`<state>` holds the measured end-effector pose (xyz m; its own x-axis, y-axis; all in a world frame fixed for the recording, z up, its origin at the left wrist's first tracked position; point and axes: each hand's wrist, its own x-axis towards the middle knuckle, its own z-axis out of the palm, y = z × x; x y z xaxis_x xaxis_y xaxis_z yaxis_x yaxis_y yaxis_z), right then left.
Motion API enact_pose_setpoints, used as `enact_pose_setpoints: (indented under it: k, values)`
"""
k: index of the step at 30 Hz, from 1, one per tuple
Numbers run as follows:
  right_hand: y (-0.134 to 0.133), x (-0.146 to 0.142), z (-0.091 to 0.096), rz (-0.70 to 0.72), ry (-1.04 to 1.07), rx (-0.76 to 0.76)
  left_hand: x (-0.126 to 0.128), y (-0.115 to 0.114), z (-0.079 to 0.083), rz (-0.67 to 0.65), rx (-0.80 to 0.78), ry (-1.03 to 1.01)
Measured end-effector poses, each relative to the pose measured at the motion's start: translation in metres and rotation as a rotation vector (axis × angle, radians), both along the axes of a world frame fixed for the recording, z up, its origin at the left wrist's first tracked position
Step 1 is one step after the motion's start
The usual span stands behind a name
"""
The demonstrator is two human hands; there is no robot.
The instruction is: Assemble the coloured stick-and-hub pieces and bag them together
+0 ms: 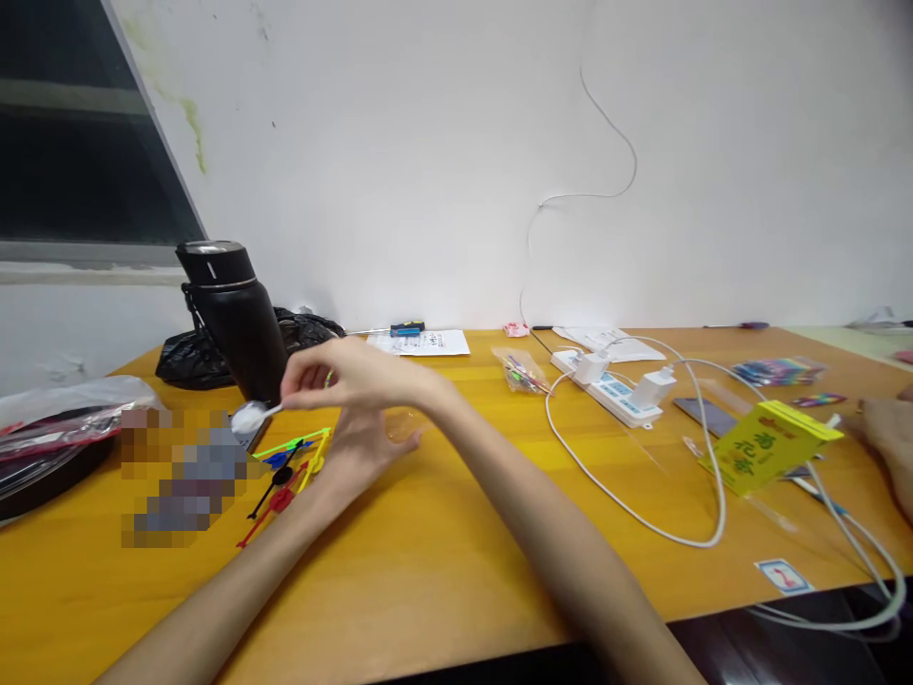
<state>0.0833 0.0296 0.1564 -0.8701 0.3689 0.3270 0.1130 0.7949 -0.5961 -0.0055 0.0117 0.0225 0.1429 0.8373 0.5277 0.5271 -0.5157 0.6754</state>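
My right hand reaches across to the left and pinches the thin handle of a small white spoon-shaped pick, whose round head hangs just above the table. My left hand rests on the yellow table underneath my right wrist. Its fingers curl round something clear that I cannot make out. Several thin coloured plastic picks, green, yellow, blue, black and red, lie on the table just left of my left hand.
A black flask and a black bag stand at the back left. A white power strip with chargers and cables lies to the right, beside a yellow packet. Another person's hand shows at the right edge.
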Motion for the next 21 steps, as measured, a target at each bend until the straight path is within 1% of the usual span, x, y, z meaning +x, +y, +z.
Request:
enact_pose_setpoints:
  k: [2, 5, 8, 10, 12, 14, 18, 21]
  values:
    - [-0.001, 0.03, 0.021, -0.083, 0.049, 0.012, 0.001, -0.007, 0.007, -0.021, 0.012, 0.016]
    - [-0.006, 0.074, 0.045, -0.313, 0.111, 0.101, 0.004, -0.012, 0.013, -0.061, 0.033, -0.032]
    - [-0.012, 0.109, 0.058, -0.503, 0.115, 0.159, 0.006, -0.012, 0.015, -0.053, 0.013, -0.119]
    - [-0.017, 0.123, 0.064, -0.565, 0.118, 0.174, 0.006, -0.01, 0.014, -0.038, -0.018, -0.168]
    - [-0.021, 0.129, 0.067, -0.592, 0.122, 0.176, 0.005, -0.008, 0.013, -0.028, -0.045, -0.202]
    - [-0.023, 0.129, 0.067, -0.585, 0.12, 0.169, 0.004, -0.007, 0.012, -0.033, -0.059, -0.219]
    - [-0.017, 0.118, 0.061, -0.507, 0.075, 0.145, 0.004, -0.007, 0.011, -0.061, -0.057, -0.233]
    - [-0.009, 0.109, 0.054, -0.477, 0.019, 0.142, 0.006, -0.008, 0.01, -0.073, -0.063, -0.238]
